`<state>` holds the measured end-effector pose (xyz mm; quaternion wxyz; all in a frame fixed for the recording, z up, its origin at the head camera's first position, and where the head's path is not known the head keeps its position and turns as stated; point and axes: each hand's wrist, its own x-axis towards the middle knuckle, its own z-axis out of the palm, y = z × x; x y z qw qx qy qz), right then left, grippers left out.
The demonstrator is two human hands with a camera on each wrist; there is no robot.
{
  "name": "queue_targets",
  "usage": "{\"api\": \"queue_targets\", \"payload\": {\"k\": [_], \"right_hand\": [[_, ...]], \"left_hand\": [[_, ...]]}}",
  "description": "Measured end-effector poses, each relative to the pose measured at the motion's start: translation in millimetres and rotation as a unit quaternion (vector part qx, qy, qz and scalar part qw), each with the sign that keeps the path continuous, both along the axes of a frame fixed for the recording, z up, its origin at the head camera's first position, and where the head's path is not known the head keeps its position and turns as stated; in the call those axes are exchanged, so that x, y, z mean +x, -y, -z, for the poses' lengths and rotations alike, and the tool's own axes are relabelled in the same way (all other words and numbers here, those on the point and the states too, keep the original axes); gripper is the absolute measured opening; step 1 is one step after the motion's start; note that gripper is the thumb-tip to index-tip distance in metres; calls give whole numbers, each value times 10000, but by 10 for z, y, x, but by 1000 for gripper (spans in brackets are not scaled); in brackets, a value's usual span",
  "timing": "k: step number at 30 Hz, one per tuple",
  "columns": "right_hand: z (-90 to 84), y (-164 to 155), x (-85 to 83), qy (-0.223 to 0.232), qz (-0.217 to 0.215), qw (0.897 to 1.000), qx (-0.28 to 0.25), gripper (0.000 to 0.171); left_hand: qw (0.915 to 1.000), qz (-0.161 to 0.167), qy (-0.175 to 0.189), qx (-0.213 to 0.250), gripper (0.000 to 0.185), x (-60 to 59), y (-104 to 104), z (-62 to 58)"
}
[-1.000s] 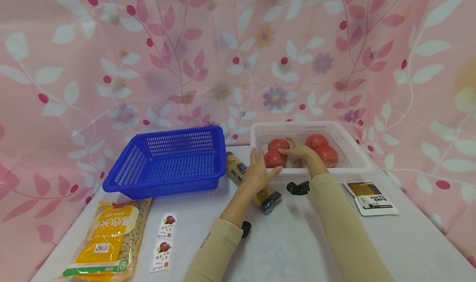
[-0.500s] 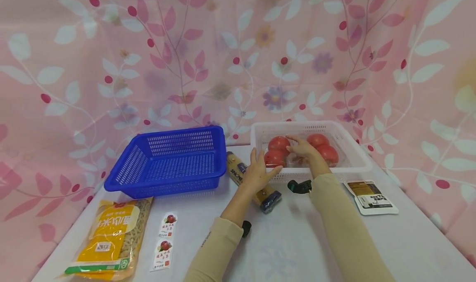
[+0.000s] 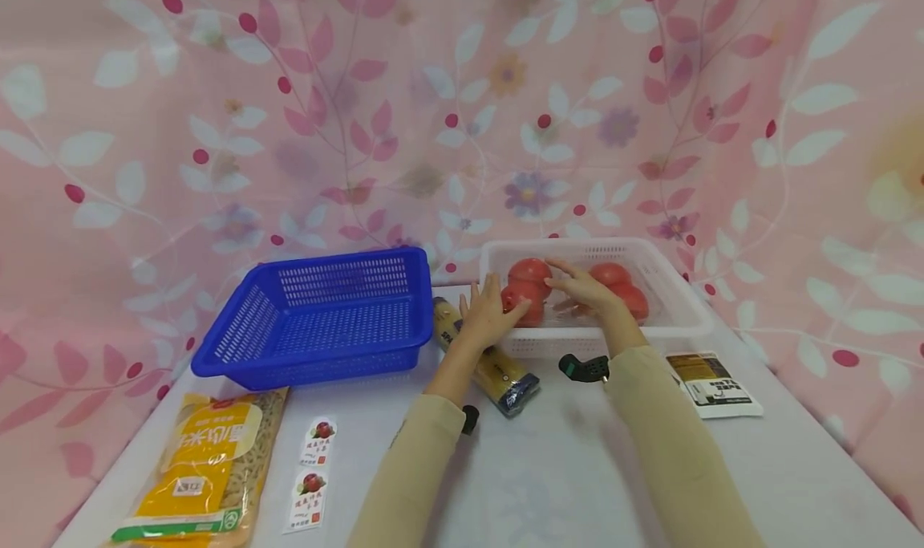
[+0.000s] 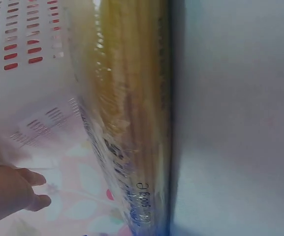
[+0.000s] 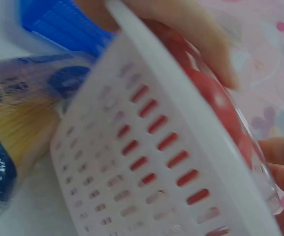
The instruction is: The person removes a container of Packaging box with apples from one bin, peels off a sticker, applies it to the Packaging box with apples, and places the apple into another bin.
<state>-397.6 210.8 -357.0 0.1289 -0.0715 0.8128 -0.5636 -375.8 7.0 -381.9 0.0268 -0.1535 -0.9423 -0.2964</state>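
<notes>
A clear pack of red tomatoes [image 3: 525, 293] sits at the left end of the white basket [image 3: 678, 323], tilted and partly above the rim in the right wrist view. My left hand [image 3: 487, 314] grips its left side, thumb across the front. From the right, my right hand [image 3: 588, 291] holds the pack, with fingertips at its clear edge [image 5: 267, 184] in the right wrist view. Undersides of both grips are hidden. More tomatoes [image 3: 621, 287] lie behind the right wrist. Below my left forearm is a spaghetti packet [image 3: 505, 379], large in the left wrist view [image 4: 132, 108].
A blue basket [image 3: 346, 331] stands left of the white one. A yellow bag [image 3: 202, 460] and two printed cards [image 3: 312, 468] lie at the front left. A brown-and-white pouch [image 3: 711, 383] lies on the right. Patterned cloth [image 3: 433, 131] hangs behind.
The tomato pack has risen slightly and shifted left inside the white basket, both hands moving along with it. The other tomatoes stay put. The head view has turned a little.
</notes>
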Motion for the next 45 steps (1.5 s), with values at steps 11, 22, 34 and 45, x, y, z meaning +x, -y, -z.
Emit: {"api": "queue_targets", "payload": {"k": [11, 22, 34, 45], "right_hand": [[-116, 179, 154, -314, 434, 9967, 603, 75], [-288, 324, 351, -1104, 822, 9855, 994, 79], [-530, 418, 679, -2381, 750, 9403, 2313, 78], [-751, 617, 1311, -2742, 358, 9360, 2176, 76]], "left_hand": [[9980, -35, 39, 626, 107, 13, 6, 4], [9874, 191, -563, 1464, 103, 79, -43, -129], [9739, 618, -1521, 1566, 104, 411, 31, -296], [9579, 468, -2323, 1618, 94, 1004, 309, -566]]}}
